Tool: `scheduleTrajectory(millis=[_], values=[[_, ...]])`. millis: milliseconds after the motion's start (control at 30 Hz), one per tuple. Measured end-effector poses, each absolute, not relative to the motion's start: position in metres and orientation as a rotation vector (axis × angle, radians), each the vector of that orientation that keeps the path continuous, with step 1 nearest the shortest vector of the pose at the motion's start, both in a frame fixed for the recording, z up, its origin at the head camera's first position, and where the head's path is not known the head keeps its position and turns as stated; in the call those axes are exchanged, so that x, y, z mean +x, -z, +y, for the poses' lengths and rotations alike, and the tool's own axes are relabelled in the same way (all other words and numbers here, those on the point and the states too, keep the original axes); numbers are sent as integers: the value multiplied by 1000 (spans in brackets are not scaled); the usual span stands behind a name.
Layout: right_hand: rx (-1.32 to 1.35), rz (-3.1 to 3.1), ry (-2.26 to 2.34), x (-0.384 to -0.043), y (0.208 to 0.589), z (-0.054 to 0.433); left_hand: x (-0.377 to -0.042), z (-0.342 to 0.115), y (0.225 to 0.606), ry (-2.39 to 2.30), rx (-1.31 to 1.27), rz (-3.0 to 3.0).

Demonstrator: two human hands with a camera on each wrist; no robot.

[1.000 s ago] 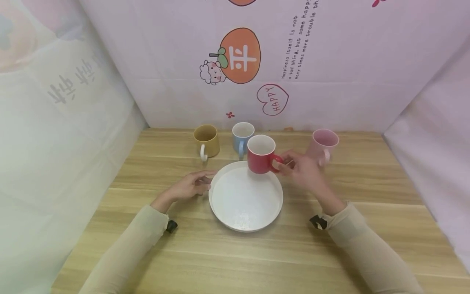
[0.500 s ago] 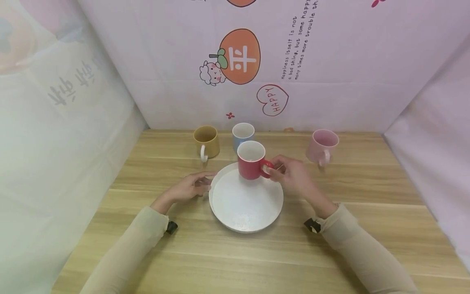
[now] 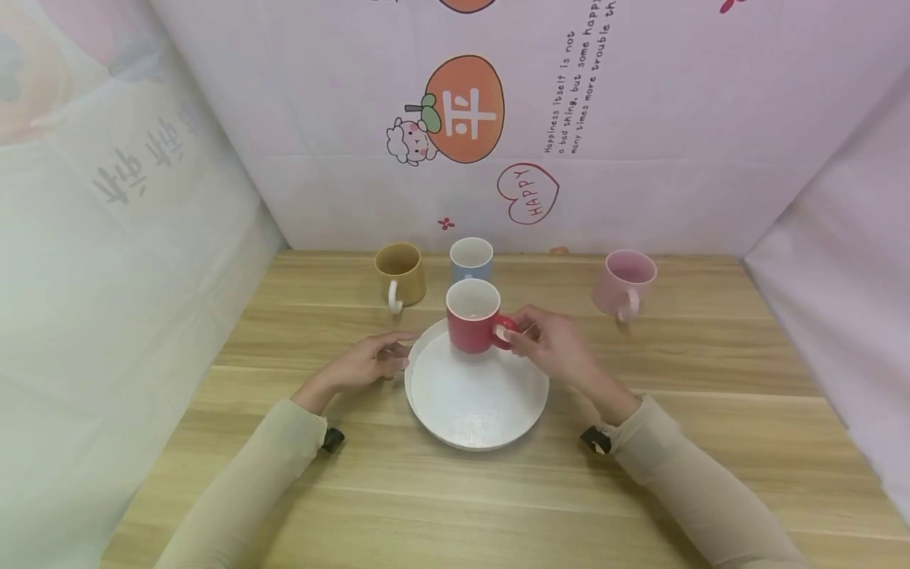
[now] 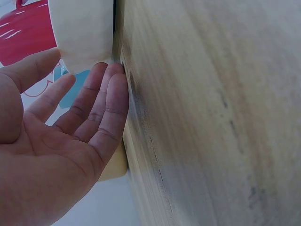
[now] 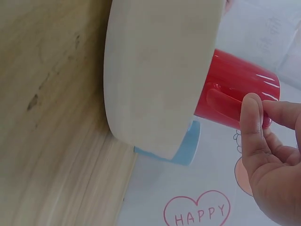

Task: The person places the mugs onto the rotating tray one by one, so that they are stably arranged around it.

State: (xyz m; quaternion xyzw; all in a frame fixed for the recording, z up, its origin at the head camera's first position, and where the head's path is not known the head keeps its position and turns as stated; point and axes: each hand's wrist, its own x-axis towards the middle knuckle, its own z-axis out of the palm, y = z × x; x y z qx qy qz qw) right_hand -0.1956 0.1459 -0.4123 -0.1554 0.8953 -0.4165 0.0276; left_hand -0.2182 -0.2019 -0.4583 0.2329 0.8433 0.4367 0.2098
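Observation:
My right hand pinches the handle of a red mug between thumb and fingers. Upright, the mug is over the back part of a round white tray. In the right wrist view the tray's wall hides the mug's base, so I cannot tell if it touches the tray floor. At the tray's left side is my left hand, its fingers loosely extended. The left wrist view has those fingertips at the tray's outer wall, holding nothing.
Behind the tray stand a mustard mug and a light blue mug, partly hidden by the red one. A pink mug is at the back right. White printed cloth borders the wooden table.
My right hand has carried the red mug leftward and slightly toward me, from the tray's back right to its back middle. The left hand and the tray stay put.

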Motion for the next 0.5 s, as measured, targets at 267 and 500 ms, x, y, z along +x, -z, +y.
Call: scheduleTrajectory(millis=[267, 500], values=[[-523, 2738, 1332, -194, 417, 141, -219, -202, 459, -1212, 671, 2345], [-534, 2715, 1330, -194, 421, 136, -219, -201, 457, -1208, 664, 2336]])
